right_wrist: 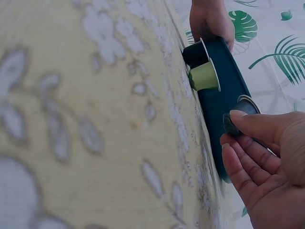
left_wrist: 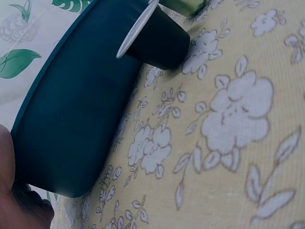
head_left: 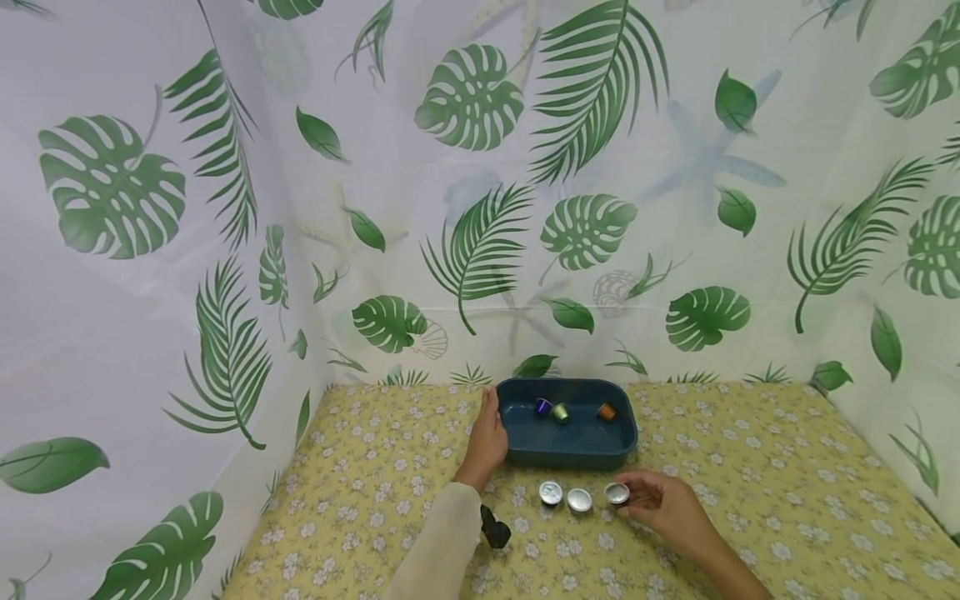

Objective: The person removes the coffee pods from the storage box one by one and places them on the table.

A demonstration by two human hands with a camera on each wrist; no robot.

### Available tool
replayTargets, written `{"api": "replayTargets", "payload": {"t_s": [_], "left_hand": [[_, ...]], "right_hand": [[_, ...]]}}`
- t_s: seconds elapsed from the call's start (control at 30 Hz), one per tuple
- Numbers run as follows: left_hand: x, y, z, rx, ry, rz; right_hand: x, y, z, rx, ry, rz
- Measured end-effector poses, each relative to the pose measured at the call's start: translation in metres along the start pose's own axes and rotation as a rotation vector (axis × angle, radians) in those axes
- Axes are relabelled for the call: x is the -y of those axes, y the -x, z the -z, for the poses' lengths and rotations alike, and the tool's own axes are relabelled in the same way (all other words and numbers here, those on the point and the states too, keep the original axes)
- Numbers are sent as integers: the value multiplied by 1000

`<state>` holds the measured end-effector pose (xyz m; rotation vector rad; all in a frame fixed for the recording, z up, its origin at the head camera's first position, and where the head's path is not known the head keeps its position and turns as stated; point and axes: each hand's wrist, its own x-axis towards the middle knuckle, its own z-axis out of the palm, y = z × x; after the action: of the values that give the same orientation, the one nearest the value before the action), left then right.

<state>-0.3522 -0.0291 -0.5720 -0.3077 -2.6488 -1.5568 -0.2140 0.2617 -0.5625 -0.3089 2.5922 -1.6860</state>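
A teal rectangular tub [head_left: 558,460] stands near the wall. My left hand [head_left: 483,446] holds it at its left end, fingers along the outside and thumb at the rim corner. In front of the tub, my right hand [head_left: 660,504] pinches a dark coffee capsule [right_wrist: 232,121] between thumb and fingers, its foil lid facing up in the head view. Left of that hand, a dark capsule [left_wrist: 164,40] and a light green capsule [right_wrist: 205,77] stand lid up on the cloth. Inside the tub lie a purple capsule [head_left: 542,407], a green capsule [head_left: 560,413] and an orange capsule [head_left: 607,412].
A yellow flowered cloth [head_left: 750,467] covers the table. Behind and at both sides hang white sheets [head_left: 465,358] with green leaf prints, close behind the tub. A black wrist device [head_left: 495,529] sits at my left sleeve.
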Motion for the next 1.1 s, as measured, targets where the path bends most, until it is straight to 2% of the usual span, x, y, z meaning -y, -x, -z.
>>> {"api": "replayTargets", "payload": {"t_s": [0.53, 0.9, 1.1], "left_hand": [[2, 0, -1, 2, -8, 7], [0, 2, 1, 14, -9, 8], [-4, 2, 3, 12, 8, 10]], "right_hand": [[-4, 3, 0, 31, 50, 1], [-4, 4, -1, 50, 39, -31], [-3, 4, -1, 50, 39, -16]]}}
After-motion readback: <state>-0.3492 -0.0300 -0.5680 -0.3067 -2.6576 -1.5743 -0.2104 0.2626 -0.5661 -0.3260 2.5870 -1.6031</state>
